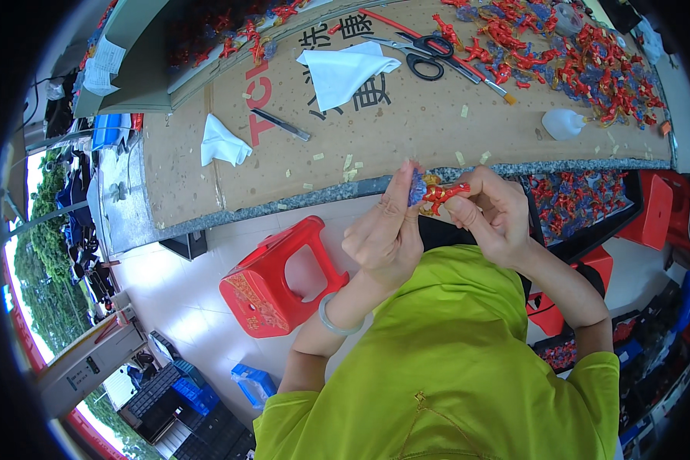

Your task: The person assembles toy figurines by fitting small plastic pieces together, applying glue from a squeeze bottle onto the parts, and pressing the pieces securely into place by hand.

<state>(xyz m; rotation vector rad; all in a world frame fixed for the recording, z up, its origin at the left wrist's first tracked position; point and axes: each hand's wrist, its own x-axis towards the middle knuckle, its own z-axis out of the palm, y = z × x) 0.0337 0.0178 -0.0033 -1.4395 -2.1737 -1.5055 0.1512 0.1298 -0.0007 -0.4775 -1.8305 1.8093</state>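
A small red figurine [441, 196] with gold trim and a translucent purple-blue base is held between my two hands, just off the bench's near edge. My left hand [387, 230] pinches the purple base between thumb and fingers. The red end sits in the fingertips of my right hand [494, 211], which are closed around it. On the cardboard-covered bench [284, 161] beyond lie white cloths [343, 70], tweezers [282, 124], black-handled scissors [425, 57] and a red-handled brush [468, 67]. Bits of yellowish tape are scattered near the bench edge.
Many similar figurines [583, 69] are heaped at the far right, with a white squeeze bottle [564, 123] before them. A black tray of figurines [579, 203] stands below the bench at right. Left of me is a red plastic stool [264, 295] on the tiled floor.
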